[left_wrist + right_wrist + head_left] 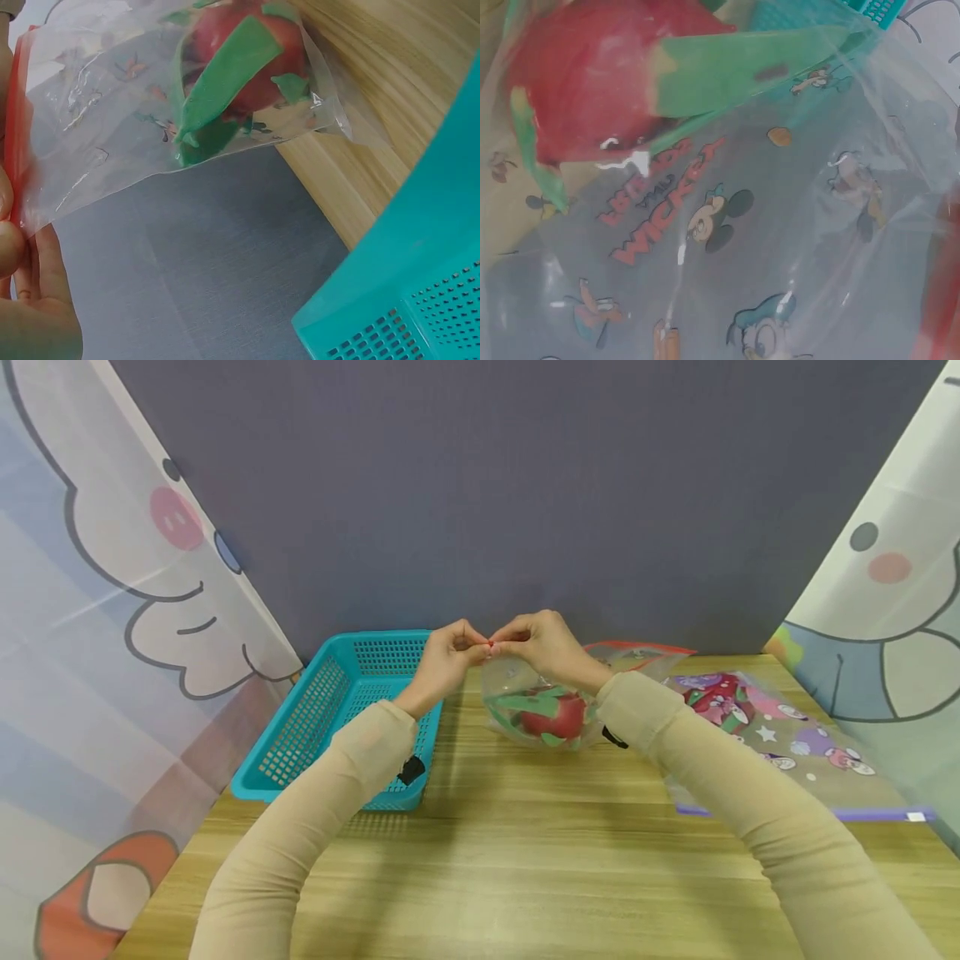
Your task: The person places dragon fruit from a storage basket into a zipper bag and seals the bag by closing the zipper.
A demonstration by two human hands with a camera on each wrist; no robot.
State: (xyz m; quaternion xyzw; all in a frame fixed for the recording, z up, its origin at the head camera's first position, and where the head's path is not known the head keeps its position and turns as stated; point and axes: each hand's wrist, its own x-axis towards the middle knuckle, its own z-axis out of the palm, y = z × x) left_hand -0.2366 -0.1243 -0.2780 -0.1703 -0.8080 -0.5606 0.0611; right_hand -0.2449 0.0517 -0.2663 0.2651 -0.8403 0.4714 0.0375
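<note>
A clear zip bag (501, 681) with a red zip strip (16, 135) and cartoon prints hangs from both hands near the back of the table. Inside it lies a dragon fruit (558, 717), red with green scales. My left hand (442, 662) pinches the zip at one corner between thumb and finger. Close beside it, thumb and finger of my right hand (546, 647) pinch the same strip, the fingertips of both hands nearly meeting. In the right wrist view, the dragon fruit (592, 82) shows through the printed plastic; no fingers appear there.
Left of the bag stands a turquoise plastic basket (341, 652) with perforated walls. On the right, partly behind the right forearm, a printed bag with a purple zip (832, 764) lies flat, a red and green item (723, 702) inside. A grey panel (480, 510) rises behind the table.
</note>
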